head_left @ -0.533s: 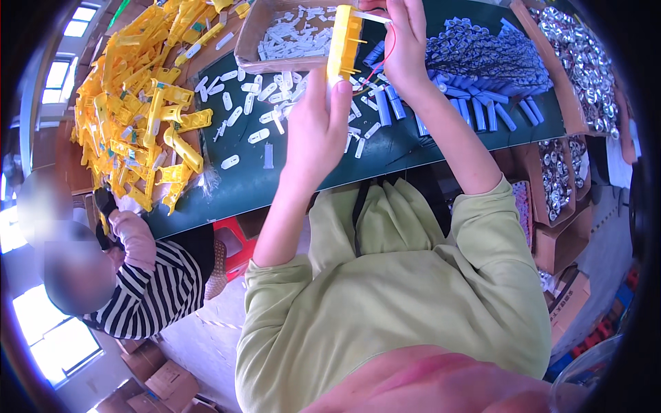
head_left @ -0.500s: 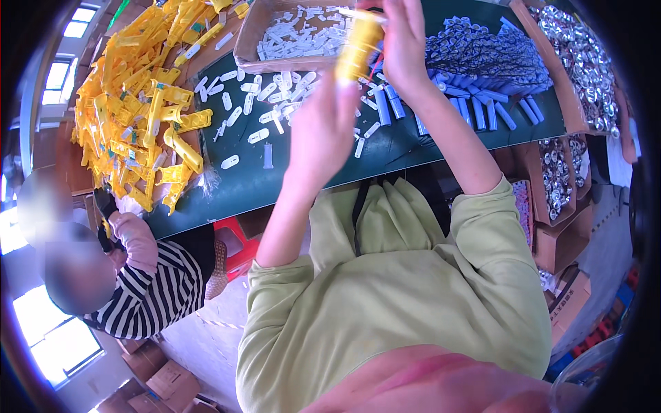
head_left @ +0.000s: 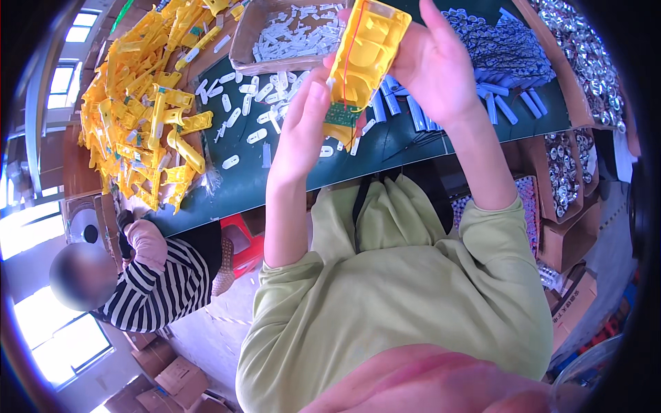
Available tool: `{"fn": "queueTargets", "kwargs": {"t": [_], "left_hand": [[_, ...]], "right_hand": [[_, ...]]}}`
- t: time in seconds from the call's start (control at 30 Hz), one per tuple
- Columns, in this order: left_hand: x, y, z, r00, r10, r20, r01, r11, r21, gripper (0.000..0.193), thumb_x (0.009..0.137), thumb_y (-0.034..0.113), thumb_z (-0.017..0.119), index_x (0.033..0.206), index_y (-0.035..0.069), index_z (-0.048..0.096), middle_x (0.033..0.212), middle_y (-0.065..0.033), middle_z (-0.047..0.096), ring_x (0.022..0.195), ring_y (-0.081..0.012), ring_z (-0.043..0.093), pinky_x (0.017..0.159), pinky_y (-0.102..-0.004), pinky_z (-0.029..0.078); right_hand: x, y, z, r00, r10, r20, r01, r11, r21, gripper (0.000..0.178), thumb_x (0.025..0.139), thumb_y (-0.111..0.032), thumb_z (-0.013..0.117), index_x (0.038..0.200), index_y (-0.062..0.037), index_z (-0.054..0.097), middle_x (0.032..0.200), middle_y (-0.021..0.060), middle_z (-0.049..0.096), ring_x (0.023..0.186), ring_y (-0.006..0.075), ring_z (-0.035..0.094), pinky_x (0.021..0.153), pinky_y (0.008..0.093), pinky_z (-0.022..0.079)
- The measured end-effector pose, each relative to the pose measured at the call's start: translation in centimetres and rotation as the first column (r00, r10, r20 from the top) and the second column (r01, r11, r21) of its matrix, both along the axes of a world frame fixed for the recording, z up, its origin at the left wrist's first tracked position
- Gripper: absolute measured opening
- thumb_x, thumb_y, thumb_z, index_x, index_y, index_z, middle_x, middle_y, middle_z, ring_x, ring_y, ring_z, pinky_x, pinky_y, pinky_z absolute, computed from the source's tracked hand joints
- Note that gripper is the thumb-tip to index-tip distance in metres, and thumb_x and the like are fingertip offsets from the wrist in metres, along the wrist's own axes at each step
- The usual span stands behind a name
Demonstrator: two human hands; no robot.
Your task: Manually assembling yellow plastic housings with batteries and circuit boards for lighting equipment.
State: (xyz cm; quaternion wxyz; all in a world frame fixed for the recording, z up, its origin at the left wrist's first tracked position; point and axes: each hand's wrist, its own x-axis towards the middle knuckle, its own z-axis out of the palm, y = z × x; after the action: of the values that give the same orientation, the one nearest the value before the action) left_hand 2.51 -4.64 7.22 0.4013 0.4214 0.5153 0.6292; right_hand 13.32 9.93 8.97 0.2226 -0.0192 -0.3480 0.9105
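Observation:
A yellow plastic housing (head_left: 375,34) is tilted up above the table, its hollow inside facing me. A red wire runs along it, and a green circuit board (head_left: 342,115) sits near its lower end. My left hand (head_left: 303,127) grips the housing's lower left side, thumb in front. On the other side, my right hand (head_left: 441,76) has its palm toward me and thumb stretched away; its fingers pass behind the housing and are partly hidden. Below the hands lie loose white plastic pieces (head_left: 256,135) and blue cylindrical cells (head_left: 416,113).
Yellow housings (head_left: 138,117) are heaped at the left of the green table (head_left: 241,189). A cardboard box (head_left: 275,67) of small white parts stands at the back. Wired blue cells (head_left: 492,48) are piled back right, beside a box of shiny round parts (head_left: 578,62). A co-worker (head_left: 162,282) is at left.
The housing has turned from a blurred, narrow side view to show its open inside. My right hand has come down and right, its palm now visible; my left hand has moved slightly left and down.

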Motion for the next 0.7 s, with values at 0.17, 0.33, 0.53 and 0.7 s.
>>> {"fn": "queueTargets", "kwargs": {"t": [0.17,0.33,0.53,0.7], "left_hand": [[0.4,-0.6,-1.0,0.998,0.047,-0.036,-0.046,0.998,0.048,0.065,0.094,0.055,0.038,0.135,0.006,0.033,0.086,-0.0104,0.056,0.071,-0.0169,0.058,0.061,-0.0300,0.048],[-0.8,-0.5,-1.9,0.985,0.172,0.009,-0.172,0.984,0.047,0.057,0.097,0.049,0.034,0.136,0.006,0.033,0.090,-0.0089,0.055,0.076,-0.0175,0.057,0.066,-0.0311,0.048],[0.7,1.0,-2.7,0.904,0.288,-0.314,-0.258,0.957,0.134,0.043,0.102,0.026,0.031,0.137,0.002,0.035,0.126,-0.0097,0.049,0.117,-0.0158,0.045,0.100,-0.0298,0.034],[0.8,0.6,-3.4,0.906,0.352,-0.235,-0.350,0.935,0.054,0.041,0.101,0.025,0.033,0.135,0.002,0.037,0.120,-0.0099,0.052,0.110,-0.0155,0.049,0.096,-0.0294,0.036]], "right_hand": [[2.2,1.5,0.5,0.995,0.092,-0.048,-0.097,0.987,-0.124,0.066,0.097,-0.049,0.030,0.131,0.0066,0.041,0.127,0.0168,0.054,0.116,0.0248,0.052,0.100,0.0368,0.037],[1.2,1.0,-2.2,0.823,-0.562,-0.082,0.410,0.488,0.770,0.020,0.088,-0.017,0.058,0.100,-0.0013,0.061,0.086,0.0045,0.061,0.080,0.0112,0.058,0.071,0.0227,0.046],[-2.1,-3.3,-3.6,0.640,-0.721,-0.264,0.409,0.029,0.912,0.026,0.075,-0.026,0.071,0.081,-0.0017,0.063,0.073,0.0068,0.062,0.065,0.0187,0.059,0.059,0.0311,0.045],[-3.0,-3.7,-5.8,0.657,-0.750,-0.072,0.532,0.394,0.749,0.014,0.082,-0.014,0.065,0.081,-0.0007,0.063,0.067,0.0058,0.059,0.055,0.0140,0.055,0.051,0.0244,0.041]]}}
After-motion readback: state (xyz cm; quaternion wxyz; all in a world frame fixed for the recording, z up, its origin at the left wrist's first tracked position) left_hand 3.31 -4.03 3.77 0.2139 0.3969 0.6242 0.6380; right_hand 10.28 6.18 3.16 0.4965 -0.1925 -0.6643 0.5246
